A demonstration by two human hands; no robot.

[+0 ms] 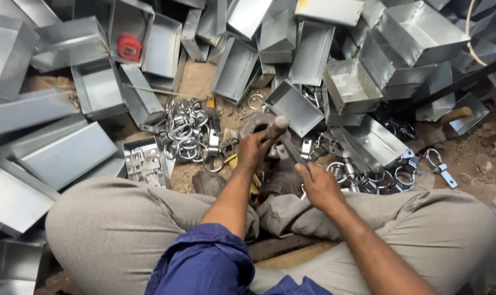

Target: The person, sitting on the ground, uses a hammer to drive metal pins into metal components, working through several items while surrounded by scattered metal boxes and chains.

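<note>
A wooden tool handle (278,127) is gripped in the left hand (254,149), the fingers wrapped tight around it with its rounded end standing above the fist. A dark metal bar (292,151) is clamped by the right hand (319,184) and slants up toward the left hand – what lies at its tip is hidden. Both are held just above the crossed legs, over a dirt floor (196,79). Folded sheet-metal boxes (235,69) are piled all around – too many to count. A heap of steel ring clamps (186,131) lies to the left, another (368,176) to the right. One red tape measure (130,48) rests inside a box.
</note>
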